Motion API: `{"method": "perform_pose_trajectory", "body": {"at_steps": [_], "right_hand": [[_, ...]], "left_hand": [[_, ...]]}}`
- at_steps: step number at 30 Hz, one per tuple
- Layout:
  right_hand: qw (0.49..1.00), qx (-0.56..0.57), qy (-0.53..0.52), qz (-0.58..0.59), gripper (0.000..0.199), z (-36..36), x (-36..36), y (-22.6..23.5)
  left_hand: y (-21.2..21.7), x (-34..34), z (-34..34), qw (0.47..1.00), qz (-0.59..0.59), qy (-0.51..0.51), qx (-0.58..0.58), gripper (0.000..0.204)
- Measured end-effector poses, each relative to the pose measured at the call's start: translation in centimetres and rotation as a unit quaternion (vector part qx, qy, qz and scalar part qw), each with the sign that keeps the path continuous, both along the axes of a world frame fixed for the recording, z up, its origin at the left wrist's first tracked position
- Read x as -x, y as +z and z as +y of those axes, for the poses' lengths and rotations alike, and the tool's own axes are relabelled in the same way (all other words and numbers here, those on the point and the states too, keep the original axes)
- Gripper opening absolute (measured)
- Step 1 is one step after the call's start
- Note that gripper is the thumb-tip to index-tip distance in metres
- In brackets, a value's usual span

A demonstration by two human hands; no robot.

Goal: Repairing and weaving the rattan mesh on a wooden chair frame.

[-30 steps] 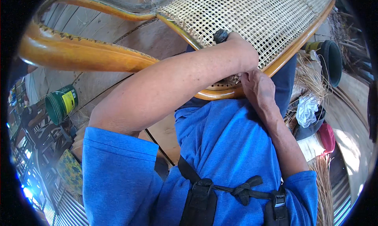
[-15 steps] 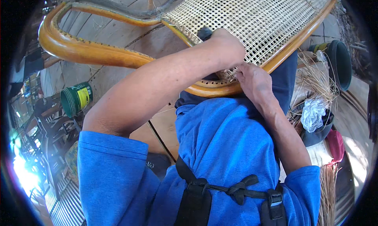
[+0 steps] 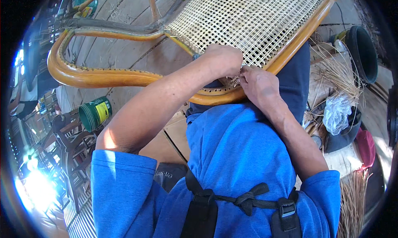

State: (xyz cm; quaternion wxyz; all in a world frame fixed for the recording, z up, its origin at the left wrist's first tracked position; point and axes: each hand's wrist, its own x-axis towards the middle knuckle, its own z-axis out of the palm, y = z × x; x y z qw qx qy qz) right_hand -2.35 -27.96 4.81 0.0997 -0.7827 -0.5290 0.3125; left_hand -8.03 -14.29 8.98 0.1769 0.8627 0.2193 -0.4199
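Observation:
A bentwood chair frame of glossy orange-brown wood lies across my lap, with a woven cane seat of pale lattice. My left hand rests on the near edge of the weave, fingers curled around a dark tool whose tip shows at its left side. Close beside it, my right hand pinches a thin cane strand at the seat rim. The two hands almost touch over the rim.
A green can with a yellow label stands on the plank floor at left. On the right lie a bundle of loose cane strands, a dark bowl, a crumpled plastic bag and a red object. Dark chairs stand at lower left.
The view has shifted, so the chair and hands sit lower and more central. Both hands stay at the seat rim, the left hand now closer to the right.

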Motion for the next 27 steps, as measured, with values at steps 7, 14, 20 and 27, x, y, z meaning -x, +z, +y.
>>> {"method": "perform_pose_trajectory", "body": {"at_steps": [7,14,20,27], "right_hand": [[0.999,0.002,-0.03,0.026,0.014,0.5,0.2,-0.2],[0.975,-0.096,-0.126,0.153,0.019,-0.6,-3.6,1.0],[0.985,-0.145,-0.058,0.067,0.017,-3.3,-4.7,0.8],[0.989,-0.092,0.041,-0.111,0.019,-2.3,-0.1,0.3]], "left_hand": [[-0.2,-0.1,-0.6,0.999,0.04,0.009,-0.005,0.028],[-0.7,-0.5,1.0,0.993,0.073,-0.012,0.09,0.027],[-0.8,0.1,1.6,0.99,0.043,0.042,0.127,0.026],[-1.0,0.4,1.9,0.985,0.04,0.063,0.159,0.023]]}}
